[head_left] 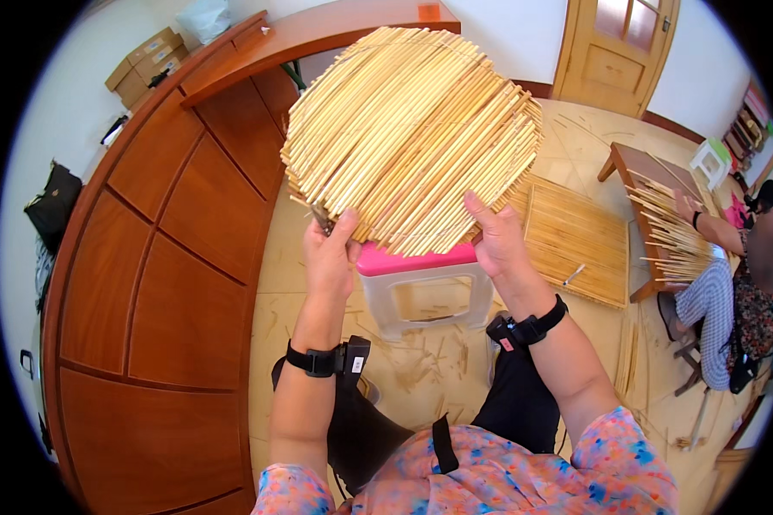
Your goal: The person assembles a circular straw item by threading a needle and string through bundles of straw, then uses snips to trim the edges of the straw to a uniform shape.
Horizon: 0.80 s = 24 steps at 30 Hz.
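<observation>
A round mat of pale yellow stalks (412,137) is raised in front of me, tilted so that its flat face shows. The stalks run side by side, slanting up to the right, and their ends make a stepped rim. My left hand (329,253) grips its lower left edge, thumb on the face. A small dark metal piece (320,216) shows by that thumb; I cannot make out its kind. On the lower right edge my right hand (500,240) is closed, thumb on the face. Behind and below the mat stands a stool with a pink top (378,260) and whitish legs.
A square stalk panel (580,245) lies on the floor to the right, with a small white-and-dark item (574,275) on it. Cut scraps (421,365) litter the tiles. A co-worker (751,283) handles stalks at a low brown table (623,167). A curved wooden counter (180,292) bounds the left.
</observation>
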Tool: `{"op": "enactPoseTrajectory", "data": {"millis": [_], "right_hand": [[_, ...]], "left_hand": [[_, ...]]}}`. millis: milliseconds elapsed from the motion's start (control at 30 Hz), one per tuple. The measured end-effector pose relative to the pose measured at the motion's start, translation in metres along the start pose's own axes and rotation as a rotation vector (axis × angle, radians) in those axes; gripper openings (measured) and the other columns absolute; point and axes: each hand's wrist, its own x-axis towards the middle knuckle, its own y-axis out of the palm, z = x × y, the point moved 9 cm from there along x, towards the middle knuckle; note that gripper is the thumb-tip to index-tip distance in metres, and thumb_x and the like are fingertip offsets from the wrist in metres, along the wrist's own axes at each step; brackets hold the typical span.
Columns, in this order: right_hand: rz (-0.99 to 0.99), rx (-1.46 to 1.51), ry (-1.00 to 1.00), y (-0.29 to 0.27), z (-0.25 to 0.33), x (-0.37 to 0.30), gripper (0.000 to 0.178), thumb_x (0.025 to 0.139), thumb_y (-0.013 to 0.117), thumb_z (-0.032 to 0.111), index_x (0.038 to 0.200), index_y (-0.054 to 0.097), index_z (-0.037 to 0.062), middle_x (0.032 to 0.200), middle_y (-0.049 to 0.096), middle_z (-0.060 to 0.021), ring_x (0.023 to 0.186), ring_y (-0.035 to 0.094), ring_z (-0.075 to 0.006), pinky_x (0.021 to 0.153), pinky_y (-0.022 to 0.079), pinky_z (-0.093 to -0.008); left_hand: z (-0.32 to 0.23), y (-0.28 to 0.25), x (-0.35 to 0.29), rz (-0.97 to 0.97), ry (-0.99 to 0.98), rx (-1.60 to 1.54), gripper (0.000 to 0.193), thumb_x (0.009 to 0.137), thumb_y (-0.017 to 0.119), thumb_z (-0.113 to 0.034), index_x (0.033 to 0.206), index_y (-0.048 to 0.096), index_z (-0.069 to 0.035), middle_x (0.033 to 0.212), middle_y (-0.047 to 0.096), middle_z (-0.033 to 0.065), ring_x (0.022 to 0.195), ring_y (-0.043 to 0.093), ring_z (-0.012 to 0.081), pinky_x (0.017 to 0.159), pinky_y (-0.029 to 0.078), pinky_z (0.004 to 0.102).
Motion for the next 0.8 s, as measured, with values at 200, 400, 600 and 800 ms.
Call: {"op": "enactPoseTrajectory", "data": {"millis": [200,400,600,800], "right_hand": [[-0.078,-0.102,0.104,-0.01,-0.002,-0.003,0.034,0.085,0.065,0.008,0.116,0.053,-0.002,0.112,0.06,-0.0089,0.1,0.058,-0.0163,0.088,0.046,-0.0303],[-0.048,-0.1,0.234,-0.014,0.01,-0.014,0.035,0.09,0.059,0.015,0.118,0.05,-0.0034,0.111,0.06,-0.0129,0.097,0.062,-0.0221,0.079,0.055,-0.0366],[-0.028,-0.072,0.206,-0.009,0.005,-0.015,0.028,0.091,0.057,0.015,0.112,0.055,-0.0028,0.103,0.064,-0.0121,0.083,0.066,-0.0209,0.065,0.059,-0.0375],[-0.016,0.081,0.19,-0.001,-0.009,-0.014,0.034,0.092,0.055,0.014,0.122,0.047,0.001,0.115,0.058,-0.0121,0.099,0.062,-0.0232,0.082,0.056,-0.0392]], "left_hand": [[0.026,-0.009,0.008,0.011,-0.113,-0.072,0.013,0.087,0.062,-0.01,0.098,0.057,-0.004,0.08,0.06,0.0007,0.051,0.044,0.004,0.038,0.03,0.0179],[0.022,-0.004,0.009,0.076,-0.131,-0.085,0.016,0.089,0.06,-0.016,0.099,0.057,-0.005,0.079,0.059,0.0005,0.048,0.041,0.0037,0.038,0.029,0.0176],[0.027,-0.008,0.003,0.102,-0.131,-0.125,0.018,0.09,0.061,-0.021,0.096,0.056,-0.005,0.075,0.057,0.0002,0.046,0.041,0.0052,0.039,0.029,0.0193],[0.044,0.009,-0.012,0.128,-0.139,-0.211,0.02,0.09,0.06,-0.021,0.099,0.053,-0.005,0.066,0.053,0.0009,0.041,0.037,0.0075,0.04,0.029,0.0217]]}}
